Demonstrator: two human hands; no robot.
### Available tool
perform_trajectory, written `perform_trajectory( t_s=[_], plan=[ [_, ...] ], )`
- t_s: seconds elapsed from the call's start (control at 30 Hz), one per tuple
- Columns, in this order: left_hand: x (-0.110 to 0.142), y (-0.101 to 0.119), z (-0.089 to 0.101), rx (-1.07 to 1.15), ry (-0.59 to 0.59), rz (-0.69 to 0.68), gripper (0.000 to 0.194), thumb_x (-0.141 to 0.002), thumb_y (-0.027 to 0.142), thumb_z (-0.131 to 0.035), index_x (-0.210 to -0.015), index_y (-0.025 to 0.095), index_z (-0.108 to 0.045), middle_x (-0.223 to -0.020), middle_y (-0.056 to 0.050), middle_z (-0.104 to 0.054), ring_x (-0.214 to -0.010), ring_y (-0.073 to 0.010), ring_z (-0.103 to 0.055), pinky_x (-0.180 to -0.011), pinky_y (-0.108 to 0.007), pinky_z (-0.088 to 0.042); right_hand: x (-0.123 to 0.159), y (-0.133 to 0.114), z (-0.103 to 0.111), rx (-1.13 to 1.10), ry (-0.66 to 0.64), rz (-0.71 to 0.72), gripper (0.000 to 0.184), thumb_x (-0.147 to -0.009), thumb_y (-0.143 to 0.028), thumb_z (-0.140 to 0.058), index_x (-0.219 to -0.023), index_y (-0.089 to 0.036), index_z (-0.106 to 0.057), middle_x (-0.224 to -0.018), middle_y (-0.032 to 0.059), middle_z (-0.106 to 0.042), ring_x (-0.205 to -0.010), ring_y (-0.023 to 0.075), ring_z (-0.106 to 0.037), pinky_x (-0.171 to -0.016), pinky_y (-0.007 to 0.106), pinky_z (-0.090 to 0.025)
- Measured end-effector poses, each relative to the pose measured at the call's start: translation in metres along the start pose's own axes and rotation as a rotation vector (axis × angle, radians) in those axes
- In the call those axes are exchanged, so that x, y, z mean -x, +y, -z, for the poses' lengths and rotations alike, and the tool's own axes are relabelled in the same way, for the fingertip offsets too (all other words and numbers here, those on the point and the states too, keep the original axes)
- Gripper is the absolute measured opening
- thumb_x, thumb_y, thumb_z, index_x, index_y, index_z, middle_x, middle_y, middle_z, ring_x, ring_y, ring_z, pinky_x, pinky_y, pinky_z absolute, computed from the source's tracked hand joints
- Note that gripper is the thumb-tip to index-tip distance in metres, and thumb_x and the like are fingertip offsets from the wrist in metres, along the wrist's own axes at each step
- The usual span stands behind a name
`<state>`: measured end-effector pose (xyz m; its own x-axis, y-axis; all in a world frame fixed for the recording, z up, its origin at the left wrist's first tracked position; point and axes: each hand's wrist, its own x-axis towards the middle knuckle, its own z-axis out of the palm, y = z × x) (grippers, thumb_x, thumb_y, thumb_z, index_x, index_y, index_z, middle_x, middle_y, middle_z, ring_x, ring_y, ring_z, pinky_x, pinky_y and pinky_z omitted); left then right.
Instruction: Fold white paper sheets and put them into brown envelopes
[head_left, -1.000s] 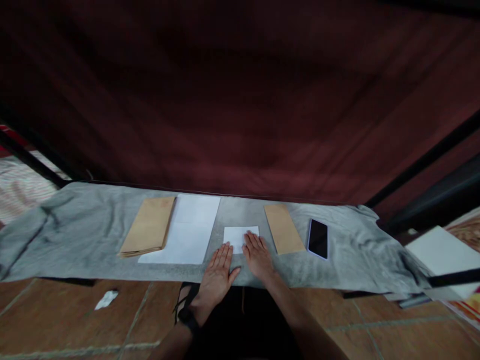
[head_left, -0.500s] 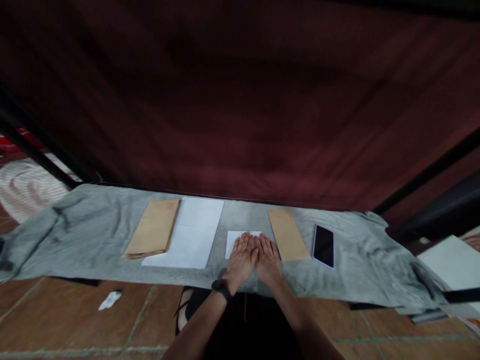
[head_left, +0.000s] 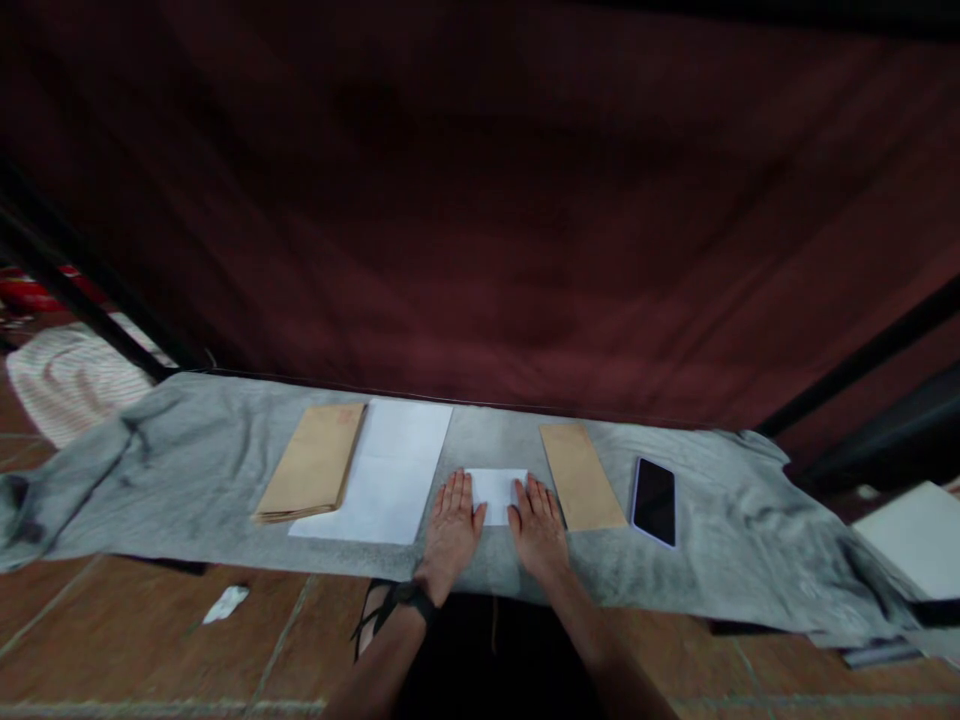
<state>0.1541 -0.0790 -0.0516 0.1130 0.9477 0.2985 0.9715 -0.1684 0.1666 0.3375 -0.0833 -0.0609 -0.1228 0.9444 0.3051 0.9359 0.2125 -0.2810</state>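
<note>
A small folded white paper (head_left: pixel 497 496) lies flat on the grey cloth in front of me. My left hand (head_left: pixel 453 525) rests flat over its left edge, fingers stretched forward and thumb toward the paper. On the right edge lies my right hand (head_left: pixel 538 525), also flat with the fingers extended. Just right of that hand is a single brown envelope (head_left: pixel 583 478). To the left, a stack of brown envelopes (head_left: pixel 313 460) partly covers some larger white sheets (head_left: pixel 394 470).
A phone (head_left: pixel 654 502) with a pale purple case lies right of the single envelope. The grey cloth (head_left: pixel 202 460) covers a narrow bench. Behind it hangs a dark red curtain (head_left: pixel 480 250). A crumpled white scrap (head_left: pixel 226 603) is on the tiled floor.
My hands have moved apart, from side by side on top of the folded paper to its left and right edges. More of the paper shows between them. The view has shifted slightly.
</note>
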Motion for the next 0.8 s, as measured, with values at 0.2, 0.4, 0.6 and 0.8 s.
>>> perform_trajectory(
  t_s=[0.2, 0.4, 0.6, 0.8],
  plan=[
    [0.012, 0.008, 0.013, -0.017, -0.020, -0.208, 0.060, -0.099, 0.045, -0.041, -0.147, 0.009, -0.046, -0.156, -0.018, -0.042, -0.147, -0.0291, -0.034, -0.119, -0.048, -0.032, -0.002, 0.008, -0.002, -0.101, 0.095, 0.022, 0.049, -0.101, -0.024, -0.036, -0.148, -0.016, -0.047, -0.152, 0.0119, -0.048, -0.141, 0.0236, -0.042, -0.118, 0.045, -0.033],
    [0.005, 0.029, 0.026, -0.038, -0.158, -0.250, 0.051, -0.098, 0.037, -0.047, -0.141, 0.011, -0.053, -0.150, -0.019, -0.049, -0.143, -0.0301, -0.042, -0.116, -0.050, -0.035, -0.008, 0.016, -0.001, -0.433, 0.116, -0.071, 0.046, -0.098, -0.028, -0.037, -0.138, -0.018, -0.058, -0.140, 0.0108, -0.060, -0.131, 0.0225, -0.053, -0.115, 0.044, -0.039],
    [-0.001, 0.044, 0.032, -0.031, -0.208, -0.230, 0.054, -0.096, 0.041, -0.053, -0.139, 0.009, -0.054, -0.149, -0.023, -0.050, -0.140, -0.0348, -0.045, -0.113, -0.052, -0.037, -0.017, 0.006, 0.001, -0.841, 0.118, -0.318, 0.047, -0.093, -0.037, -0.042, -0.129, -0.019, -0.065, -0.133, 0.0111, -0.065, -0.125, 0.0243, -0.059, -0.109, 0.043, -0.046],
    [-0.005, 0.048, 0.030, -0.064, -0.206, -0.226, 0.048, -0.095, 0.033, -0.056, -0.136, 0.008, -0.055, -0.143, -0.026, -0.054, -0.134, -0.0349, -0.051, -0.107, -0.049, -0.042, -0.022, -0.002, 0.004, -0.898, 0.179, -0.401, 0.046, -0.085, -0.037, -0.047, -0.122, -0.019, -0.068, -0.125, 0.0117, -0.069, -0.118, 0.0262, -0.062, -0.104, 0.045, -0.049]
  ],
)
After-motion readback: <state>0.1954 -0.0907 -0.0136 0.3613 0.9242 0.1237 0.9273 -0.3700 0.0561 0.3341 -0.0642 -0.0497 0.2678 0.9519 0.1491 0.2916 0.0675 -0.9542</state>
